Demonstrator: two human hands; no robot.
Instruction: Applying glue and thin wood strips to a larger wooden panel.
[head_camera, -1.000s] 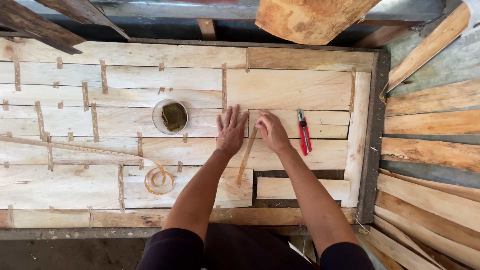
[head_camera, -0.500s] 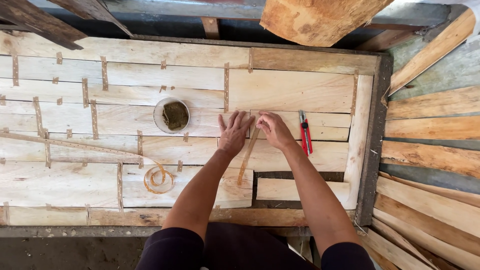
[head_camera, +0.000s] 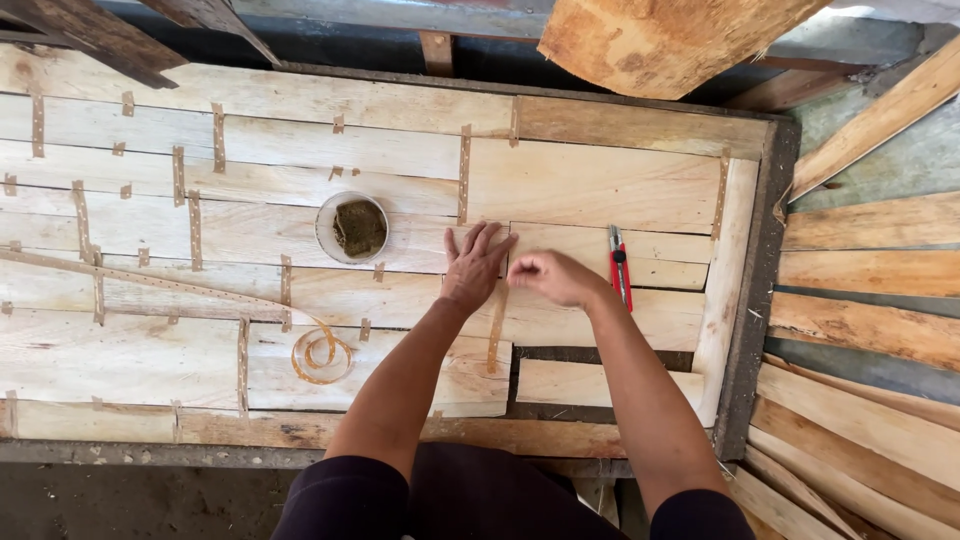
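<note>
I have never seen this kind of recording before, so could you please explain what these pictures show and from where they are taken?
There is no machine here. A person wears a camera on the head, so the view looks straight down at that person's own two bare arms.

Below lies a table covered with thin pale wood sheets, joined by short brown tape pieces. The left hand lies flat on the sheets. The right hand is beside it, at the top of a brown tape strip that runs along a seam; I cannot tell if its fingers pinch the strip.

Nearby are a round bowl with a dark wet lump, a red utility knife, and a curled tape coil. More wood strips are stacked on the right.
</note>
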